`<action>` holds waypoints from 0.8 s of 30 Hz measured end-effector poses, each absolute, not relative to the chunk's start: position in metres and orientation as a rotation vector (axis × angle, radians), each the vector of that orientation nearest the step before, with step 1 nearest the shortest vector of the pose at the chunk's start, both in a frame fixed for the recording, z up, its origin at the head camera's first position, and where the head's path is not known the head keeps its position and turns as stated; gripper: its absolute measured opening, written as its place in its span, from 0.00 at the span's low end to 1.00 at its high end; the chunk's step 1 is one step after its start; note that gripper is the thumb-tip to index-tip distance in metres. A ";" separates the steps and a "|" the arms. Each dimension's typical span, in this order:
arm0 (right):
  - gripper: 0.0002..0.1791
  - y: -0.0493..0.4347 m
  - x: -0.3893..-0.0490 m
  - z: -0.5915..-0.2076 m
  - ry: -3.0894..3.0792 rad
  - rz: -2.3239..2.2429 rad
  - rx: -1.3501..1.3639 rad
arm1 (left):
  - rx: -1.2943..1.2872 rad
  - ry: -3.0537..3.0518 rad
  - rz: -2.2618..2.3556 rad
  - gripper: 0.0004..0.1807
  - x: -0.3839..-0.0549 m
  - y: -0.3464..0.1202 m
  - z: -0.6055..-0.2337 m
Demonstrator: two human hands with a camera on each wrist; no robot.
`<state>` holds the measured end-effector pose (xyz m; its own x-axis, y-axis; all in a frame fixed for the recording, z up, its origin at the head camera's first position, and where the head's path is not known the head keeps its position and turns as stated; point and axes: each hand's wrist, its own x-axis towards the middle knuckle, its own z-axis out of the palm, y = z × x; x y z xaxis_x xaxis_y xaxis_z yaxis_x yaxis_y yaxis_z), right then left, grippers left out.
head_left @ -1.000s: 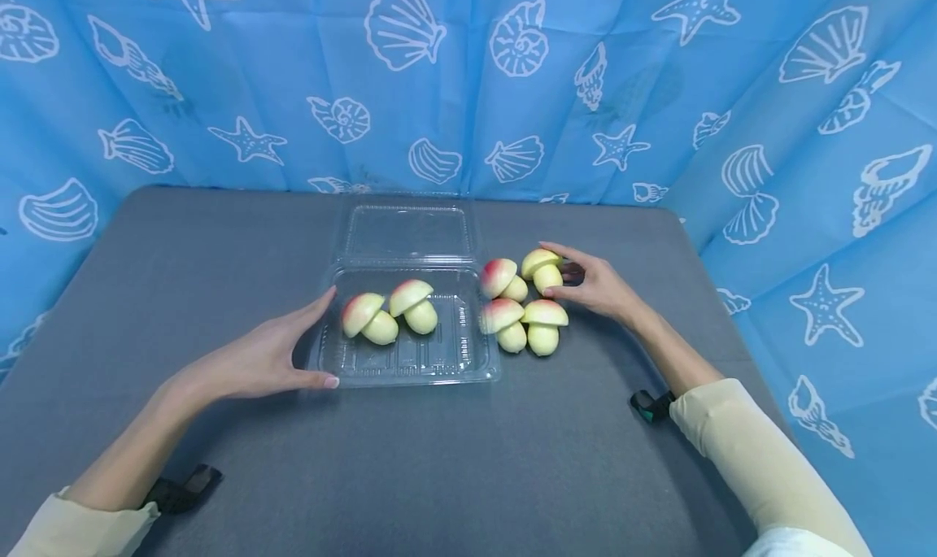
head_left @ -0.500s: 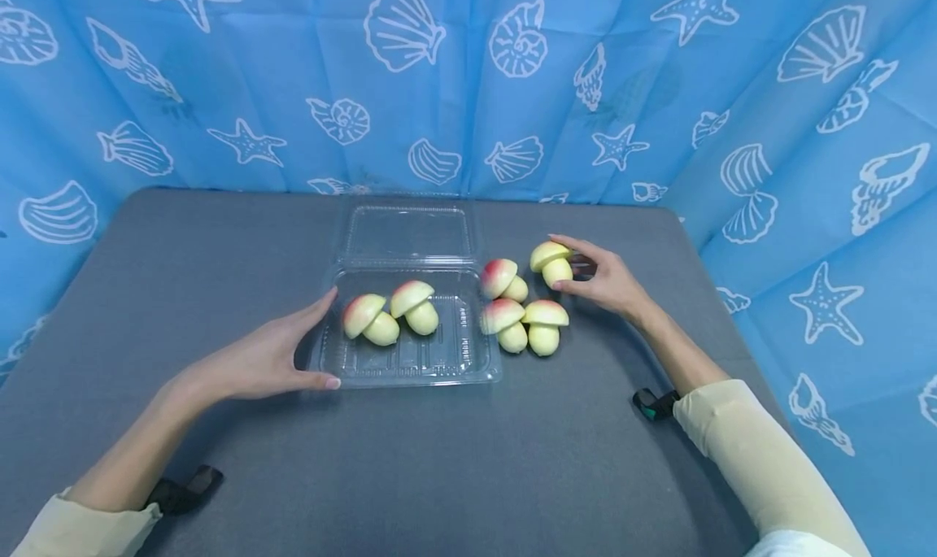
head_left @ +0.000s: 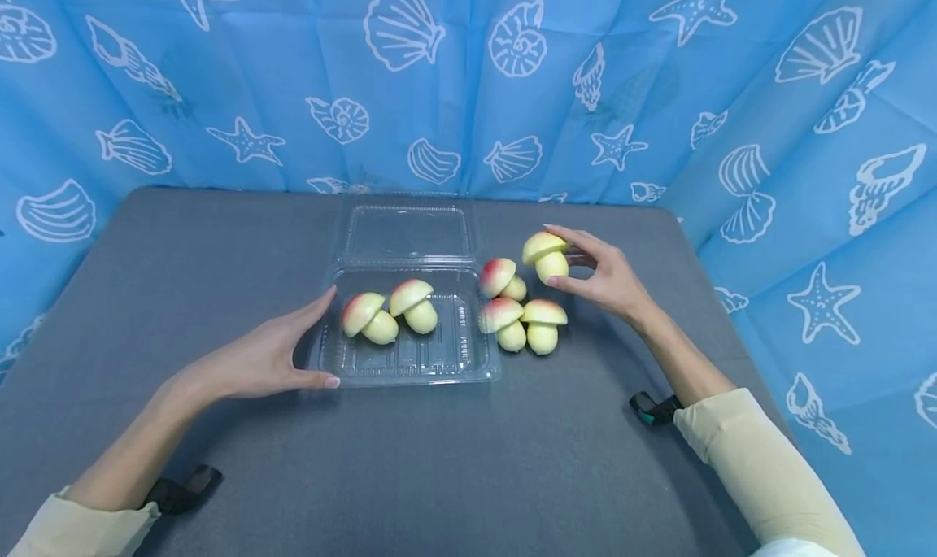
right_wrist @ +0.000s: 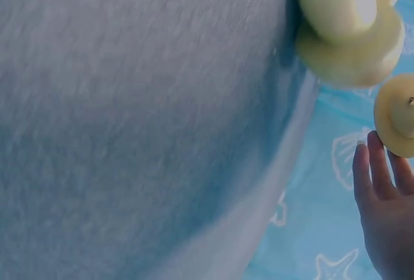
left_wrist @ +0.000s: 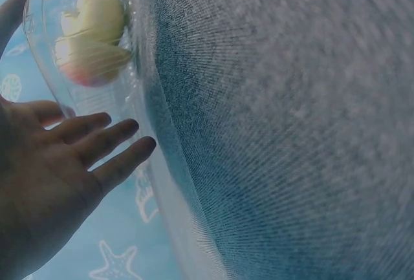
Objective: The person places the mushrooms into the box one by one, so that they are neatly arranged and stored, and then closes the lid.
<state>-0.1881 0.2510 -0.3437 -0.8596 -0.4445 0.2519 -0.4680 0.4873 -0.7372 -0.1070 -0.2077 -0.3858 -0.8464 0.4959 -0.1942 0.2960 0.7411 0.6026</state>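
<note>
My right hand (head_left: 606, 277) pinches a toy mushroom (head_left: 547, 256) with a yellow cap and pale stem, raised above the table. In the right wrist view this mushroom (right_wrist: 396, 113) shows beside the fingertips. My left hand (head_left: 267, 354) is spread at the left side of a clear plastic clamshell container (head_left: 446, 370), thumb at its front corner and fingertips at the left rim. Two red-tinged mushrooms, one on the left (head_left: 371, 319) and one near the middle (head_left: 413, 306), lie in the container. The left wrist view shows the straight fingers by the container wall (left_wrist: 139, 92).
Three more mushrooms lie just right of the container: one behind (head_left: 501, 279), one in front (head_left: 505, 323) and one to its right (head_left: 544, 328). The container's lid (head_left: 408, 230) lies folded back. A blue shell-print curtain (head_left: 468, 77) hangs behind the grey table (head_left: 439, 476).
My right hand has lifted its mushroom up from beside the others, first drifting right, then slightly back left. My left hand and the container have stayed in place.
</note>
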 end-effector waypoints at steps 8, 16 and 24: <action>0.38 0.232 -0.180 -0.339 -2.563 1.370 0.965 | 0.613 2.604 0.803 0.68 -0.107 -0.208 -0.386; 0.38 0.213 -0.176 -0.335 -2.535 1.380 1.083 | 0.606 2.598 0.798 0.67 -0.109 -0.208 -0.386; 0.41 0.203 -0.188 -0.359 -2.503 1.278 1.184 | 0.612 2.600 0.803 0.67 -0.108 -0.208 -0.386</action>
<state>-0.1884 0.2034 -0.3587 -0.6947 -0.5976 0.4003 -0.6748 0.3487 -0.6505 -0.1080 -0.2080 -0.3861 -0.8451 0.4960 -0.1997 0.2969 0.7459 0.5961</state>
